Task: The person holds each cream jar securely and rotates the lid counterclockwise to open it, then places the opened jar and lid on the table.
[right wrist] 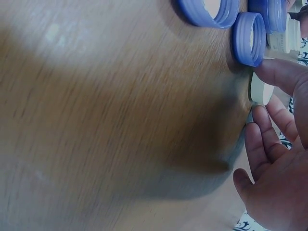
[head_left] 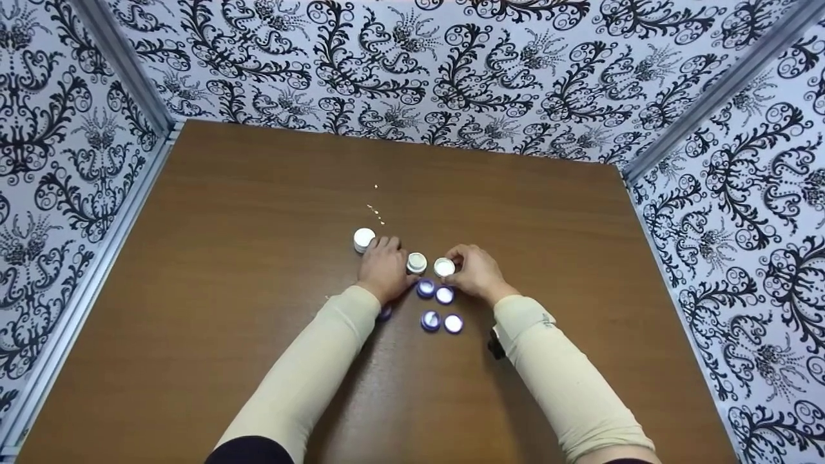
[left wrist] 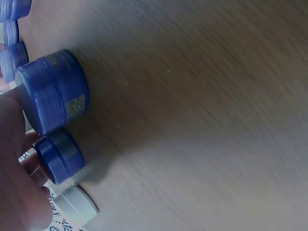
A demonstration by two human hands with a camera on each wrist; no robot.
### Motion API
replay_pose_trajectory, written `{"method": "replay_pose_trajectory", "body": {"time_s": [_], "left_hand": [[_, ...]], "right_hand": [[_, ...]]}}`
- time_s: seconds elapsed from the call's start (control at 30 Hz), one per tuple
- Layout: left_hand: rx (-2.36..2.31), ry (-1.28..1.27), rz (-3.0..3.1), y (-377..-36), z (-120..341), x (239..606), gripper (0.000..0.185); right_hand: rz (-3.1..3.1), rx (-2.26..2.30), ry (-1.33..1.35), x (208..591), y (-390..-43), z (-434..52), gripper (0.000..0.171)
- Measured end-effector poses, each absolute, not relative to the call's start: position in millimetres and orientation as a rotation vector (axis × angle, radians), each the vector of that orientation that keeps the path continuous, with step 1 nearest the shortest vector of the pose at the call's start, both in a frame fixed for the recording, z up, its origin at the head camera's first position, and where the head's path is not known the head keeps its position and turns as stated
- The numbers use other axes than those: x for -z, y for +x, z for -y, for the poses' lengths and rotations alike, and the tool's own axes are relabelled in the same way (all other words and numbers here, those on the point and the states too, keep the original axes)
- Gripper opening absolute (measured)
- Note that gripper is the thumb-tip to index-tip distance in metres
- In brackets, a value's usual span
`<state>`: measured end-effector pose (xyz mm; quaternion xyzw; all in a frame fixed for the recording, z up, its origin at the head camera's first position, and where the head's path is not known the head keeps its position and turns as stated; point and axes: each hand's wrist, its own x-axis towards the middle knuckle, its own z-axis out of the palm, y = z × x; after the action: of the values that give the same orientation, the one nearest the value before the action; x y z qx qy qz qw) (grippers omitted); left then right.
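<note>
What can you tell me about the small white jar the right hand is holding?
The white jar is small, round and squat, looks like plastic, and stands upright on the brown table with no lid, its pale top showing. The right hand pinches it from the side, thumb and fingers around its wall. Blue lids lie just in front of it; another white jar stands beside it.

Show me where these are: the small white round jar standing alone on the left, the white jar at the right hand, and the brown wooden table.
Lone white jar (head_left: 364,238), head view, its top.
White jar at right hand (head_left: 444,267), head view, its top.
Brown wooden table (head_left: 245,212), head view, bare surface.
</note>
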<state>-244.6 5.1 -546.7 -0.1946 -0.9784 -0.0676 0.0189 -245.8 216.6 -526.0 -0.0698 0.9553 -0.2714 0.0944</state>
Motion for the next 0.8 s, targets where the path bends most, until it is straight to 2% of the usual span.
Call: {"method": "replay_pose_trajectory", "body": {"time_s": [0.17,0.3,0.43,0.8], "left_hand": [[0.23,-0.589,3.031,-242.6,-1.5,542.4,0.053],[0.248,-0.676,2.951,-241.3,-3.2,536.1,0.047],[0.266,-0.74,2.878,-238.7,-6.0,528.2,0.049],[0.46,-0.663,2.739,-224.3,18.6,522.7,0.047]], "right_hand": [[-2.831,0.805,-0.221,526.2,-246.1,-216.9,0.041],[-2.841,0.798,-0.23,525.9,-246.4,-216.9,0.041],[-2.847,0.798,-0.234,524.8,-246.4,-215.9,0.041],[-2.841,0.782,-0.254,527.3,-247.0,-217.9,0.04]]}}
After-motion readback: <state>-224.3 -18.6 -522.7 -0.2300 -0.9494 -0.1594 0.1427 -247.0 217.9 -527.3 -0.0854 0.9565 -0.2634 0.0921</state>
